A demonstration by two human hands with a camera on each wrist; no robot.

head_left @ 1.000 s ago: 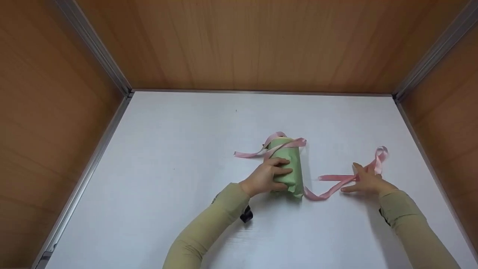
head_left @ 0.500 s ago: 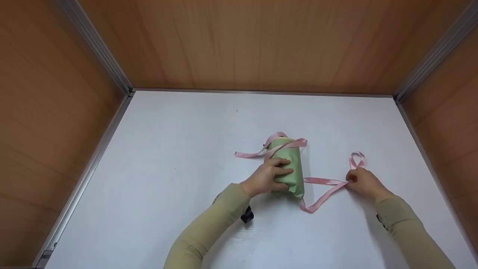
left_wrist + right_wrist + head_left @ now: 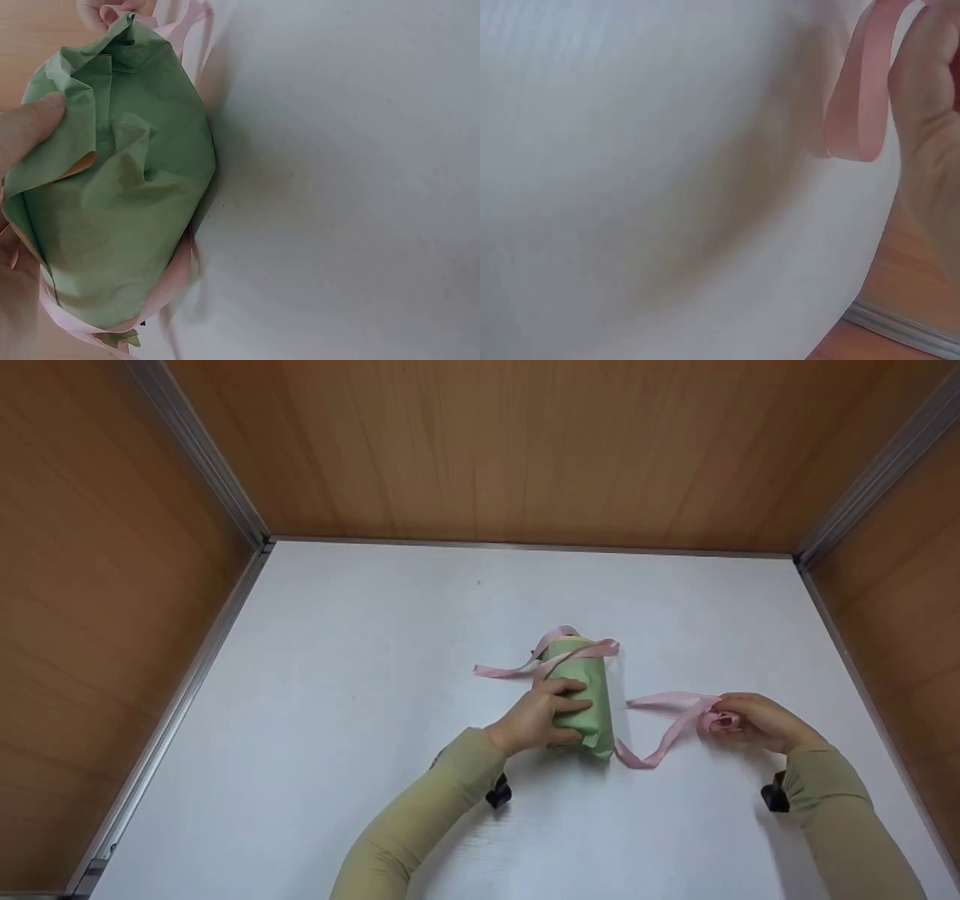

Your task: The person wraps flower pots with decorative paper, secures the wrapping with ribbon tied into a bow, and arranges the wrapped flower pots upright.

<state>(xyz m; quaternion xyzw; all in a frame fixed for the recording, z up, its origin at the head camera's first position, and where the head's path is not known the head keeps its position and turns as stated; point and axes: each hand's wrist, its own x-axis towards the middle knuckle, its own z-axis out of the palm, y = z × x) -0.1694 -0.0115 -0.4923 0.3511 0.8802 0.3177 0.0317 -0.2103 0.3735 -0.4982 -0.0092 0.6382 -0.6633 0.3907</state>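
A bundle wrapped in green paper (image 3: 591, 679) lies on the white table, its folded end towards me. My left hand (image 3: 529, 718) grips it, with fingers over the top; the left wrist view shows the thumb (image 3: 37, 124) pressing the paper. Pink ribbon (image 3: 562, 658) crosses the far end of the bundle, and one tail points left. A small green leaf (image 3: 120, 339) peeks out there. To the right, my right hand (image 3: 765, 724) pinches more pink ribbon (image 3: 679, 727). A ribbon loop (image 3: 859, 97) hangs by that hand. Whether both ribbon stretches join is hidden.
Wooden panels (image 3: 480, 450) stand at the back and on both sides of the white table (image 3: 337, 622), with metal rails (image 3: 202, 457) at the corners. A small black device (image 3: 499, 793) shows under the left wrist, another (image 3: 775, 795) under the right.
My right hand has gone from spread fingers over the ribbon to pinching it. It has then turned, and the loop has swung from beyond the hand to this side. My left hand stays put.
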